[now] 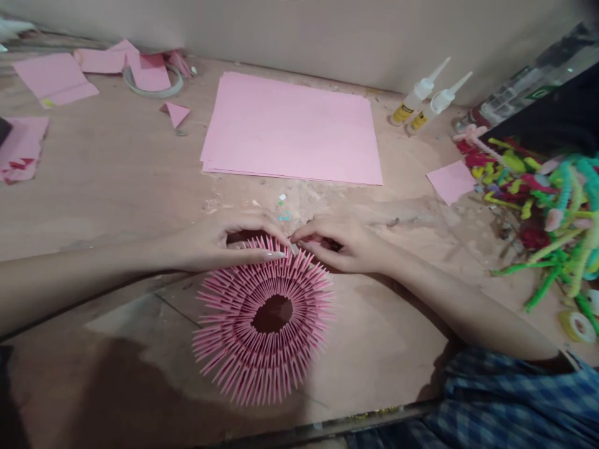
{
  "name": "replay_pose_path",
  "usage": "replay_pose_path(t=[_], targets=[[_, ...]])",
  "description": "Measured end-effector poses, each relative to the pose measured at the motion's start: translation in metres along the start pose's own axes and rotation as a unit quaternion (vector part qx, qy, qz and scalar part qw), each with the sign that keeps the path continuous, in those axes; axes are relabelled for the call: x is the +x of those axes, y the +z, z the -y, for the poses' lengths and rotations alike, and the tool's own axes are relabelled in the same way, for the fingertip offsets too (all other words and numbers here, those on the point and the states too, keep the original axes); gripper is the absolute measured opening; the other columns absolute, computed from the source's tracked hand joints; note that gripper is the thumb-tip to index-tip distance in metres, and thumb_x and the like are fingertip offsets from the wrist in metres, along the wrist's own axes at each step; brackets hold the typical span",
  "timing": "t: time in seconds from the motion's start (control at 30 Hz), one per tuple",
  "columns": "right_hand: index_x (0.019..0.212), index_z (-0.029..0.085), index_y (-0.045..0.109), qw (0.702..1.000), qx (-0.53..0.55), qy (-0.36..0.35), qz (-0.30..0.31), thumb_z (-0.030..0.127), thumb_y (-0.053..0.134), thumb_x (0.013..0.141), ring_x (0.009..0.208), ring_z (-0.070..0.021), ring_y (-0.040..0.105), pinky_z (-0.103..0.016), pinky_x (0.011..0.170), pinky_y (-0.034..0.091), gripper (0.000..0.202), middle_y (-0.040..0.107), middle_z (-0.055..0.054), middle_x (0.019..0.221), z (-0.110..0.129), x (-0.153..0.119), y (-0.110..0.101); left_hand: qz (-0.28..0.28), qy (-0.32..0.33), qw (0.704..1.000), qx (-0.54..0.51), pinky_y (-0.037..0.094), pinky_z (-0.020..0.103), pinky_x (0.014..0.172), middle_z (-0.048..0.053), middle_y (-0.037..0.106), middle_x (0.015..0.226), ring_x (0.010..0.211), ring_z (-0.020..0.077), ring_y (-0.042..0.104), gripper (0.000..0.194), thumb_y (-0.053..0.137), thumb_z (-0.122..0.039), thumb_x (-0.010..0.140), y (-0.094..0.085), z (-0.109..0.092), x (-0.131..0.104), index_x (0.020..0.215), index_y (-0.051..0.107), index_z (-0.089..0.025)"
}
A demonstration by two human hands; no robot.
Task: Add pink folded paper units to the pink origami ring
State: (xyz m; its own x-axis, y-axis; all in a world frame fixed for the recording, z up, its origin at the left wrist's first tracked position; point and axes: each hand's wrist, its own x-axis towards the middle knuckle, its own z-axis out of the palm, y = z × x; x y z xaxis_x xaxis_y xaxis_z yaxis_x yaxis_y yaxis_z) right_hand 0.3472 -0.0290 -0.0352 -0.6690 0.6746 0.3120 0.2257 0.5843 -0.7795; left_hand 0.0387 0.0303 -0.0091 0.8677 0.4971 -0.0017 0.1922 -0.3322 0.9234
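Observation:
A round ring of several tiers of folded pink paper pieces (248, 349), with points fanning outward around a dark central hole, rests on the table in front of me. My left hand (243, 240) is closed on its far edge, thumb over the paper points and fingers behind them. Close by, my right hand (339, 242) has its fingertips pinched together at the same far edge, almost meeting the left fingertips. Whatever lies between the right fingertips is too small and covered to make out.
Behind the hands lies a stack of pink paper sheets (294, 128). Two glue bottles (423, 103) stand at the back right, near a pink paper square (452, 181) and a heap of colourful pipe cleaners (552, 206). A tape roll (154, 91) sits among paper scraps at the back left.

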Motion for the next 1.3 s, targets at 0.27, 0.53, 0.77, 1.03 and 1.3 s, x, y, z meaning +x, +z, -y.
replay_pose_path(t=[0.27, 0.53, 0.77, 1.03, 1.3], targets=[[0.118, 0.021, 0.09, 0.974, 0.141, 0.174, -0.025, 0.052, 0.086, 0.116, 0.106, -0.0211, 0.083, -0.037, 0.099, 0.061, 0.031, 0.094, -0.01, 0.121, 0.008, 0.005, -0.009, 0.026, 0.051, 0.998, -0.004, 0.063, 0.036, 0.118, 0.007, 0.09, 0.131, 0.127, 0.024, 0.083, 0.02, 0.085, -0.047, 0.118, 0.001, 0.013, -0.002, 0.13, 0.094, -0.034], [0.099, 0.022, 0.09, 0.879, 0.35, 0.299, -0.124, 0.064, 0.109, 0.093, 0.089, -0.0163, 0.076, -0.03, 0.079, 0.059, 0.046, 0.088, -0.003, 0.1, 0.023, 0.009, 0.007, 0.033, -0.047, 0.998, -0.026, 0.063, 0.042, 0.116, 0.007, 0.087, 0.13, 0.125, 0.0285, 0.08, 0.032, 0.09, -0.057, 0.109, 0.006, -0.002, 0.002, 0.123, 0.087, -0.028], [0.099, 0.022, 0.079, 0.843, 0.391, 0.329, -0.17, 0.063, 0.116, 0.085, 0.067, -0.0105, 0.065, -0.025, 0.061, 0.045, 0.057, 0.085, 0.001, 0.084, 0.031, 0.015, 0.011, -0.005, -0.137, 0.989, 0.049, 0.054, 0.059, 0.133, 0.011, 0.074, 0.144, 0.137, 0.0388, 0.066, 0.067, 0.086, -0.088, 0.096, 0.019, -0.007, 0.004, 0.125, 0.084, -0.027], [0.101, 0.022, 0.079, 0.855, 0.379, 0.326, -0.138, 0.06, 0.113, 0.088, 0.075, -0.0117, 0.07, -0.025, 0.062, 0.047, 0.053, 0.084, 0.001, 0.089, 0.034, 0.014, 0.012, 0.015, -0.11, 0.993, 0.034, 0.055, 0.052, 0.135, 0.007, 0.079, 0.144, 0.138, 0.0357, 0.068, 0.039, 0.086, -0.067, 0.099, 0.016, -0.012, 0.016, 0.103, 0.094, -0.029], [0.102, 0.022, 0.08, 0.86, 0.378, 0.315, -0.137, 0.058, 0.114, 0.088, 0.067, -0.0096, 0.063, -0.026, 0.06, 0.046, 0.052, 0.084, 0.002, 0.087, 0.032, 0.015, 0.013, 0.009, -0.1, 0.995, 0.026, 0.062, 0.05, 0.122, 0.009, 0.083, 0.126, 0.128, 0.0355, 0.071, 0.045, 0.084, -0.072, 0.1, 0.02, -0.015, 0.015, 0.099, 0.092, -0.028]])
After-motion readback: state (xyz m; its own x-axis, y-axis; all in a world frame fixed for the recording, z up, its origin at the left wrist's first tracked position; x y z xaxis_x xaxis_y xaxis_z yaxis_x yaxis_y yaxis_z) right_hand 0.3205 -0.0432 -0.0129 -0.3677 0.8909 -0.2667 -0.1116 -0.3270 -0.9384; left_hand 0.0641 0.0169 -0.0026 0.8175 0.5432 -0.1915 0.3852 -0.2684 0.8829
